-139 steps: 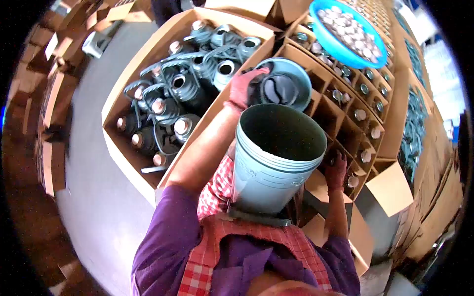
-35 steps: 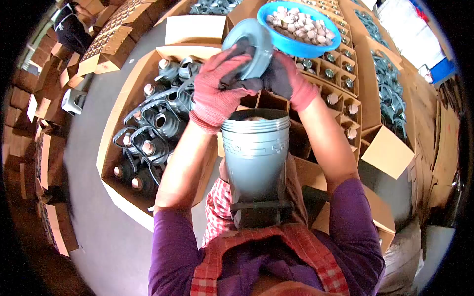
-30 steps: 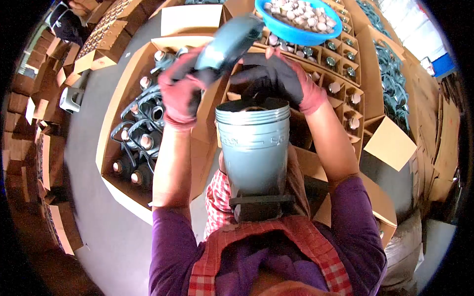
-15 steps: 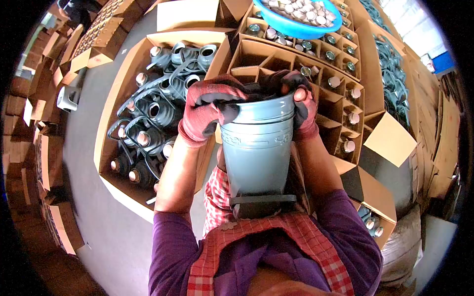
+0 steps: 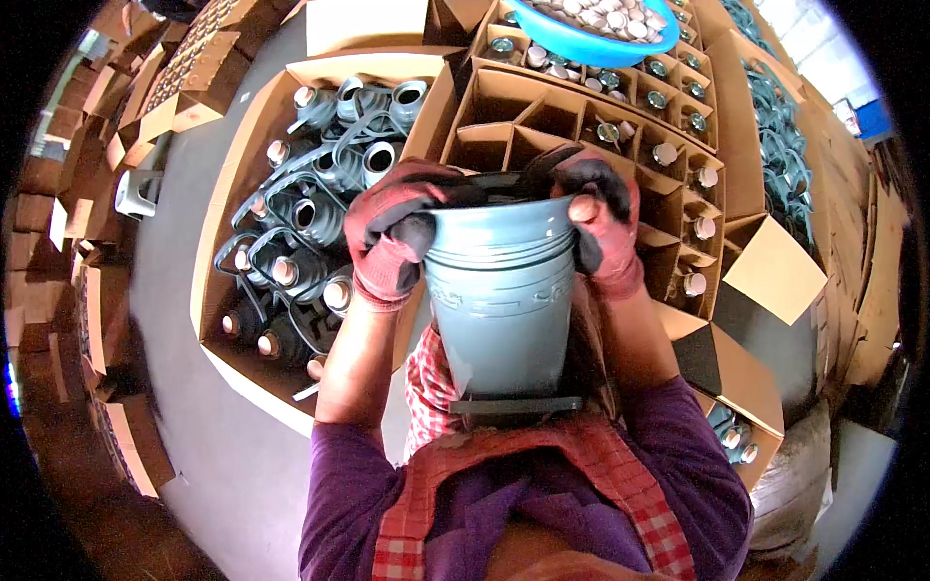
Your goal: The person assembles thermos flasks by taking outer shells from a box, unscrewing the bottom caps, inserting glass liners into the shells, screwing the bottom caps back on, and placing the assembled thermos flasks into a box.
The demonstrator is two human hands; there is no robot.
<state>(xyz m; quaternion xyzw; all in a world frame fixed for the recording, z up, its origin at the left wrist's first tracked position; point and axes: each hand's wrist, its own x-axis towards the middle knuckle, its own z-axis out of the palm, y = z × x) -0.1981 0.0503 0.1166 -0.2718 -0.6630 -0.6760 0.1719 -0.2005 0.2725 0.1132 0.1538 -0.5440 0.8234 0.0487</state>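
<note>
While both gloved hands clasped its upper end, the grey-blue bucket [image 5: 502,329] stood before the person's body, at the middle of the scene. Its long axis ran up and away from the apron [image 5: 426,494], with the wide mouth at the far end and the narrower base at the near end, just above a dark bar [image 5: 513,406]. The sides tapered evenly towards that base, and the embossed band crossed them below the ridged neck. A smooth rim piece [image 5: 502,229] sat around the mouth, roughly square to the long axis.

The left hand [image 5: 395,230] had its fingers curled over the left side of the rim piece, its grip closed around the edge. The right hand [image 5: 599,218] pinched the right side in a narrow grip, thumb on the outer face and fingers over the top.

To the left, a large open carton [image 5: 254,382] held dark jugs with looped handles, some capped and some with bare mouths. A divided carton [image 5: 523,123] lay far and right, capped bottles in some of its cells. Beyond it, a blue basin [image 5: 596,46] held many small caps.
</note>
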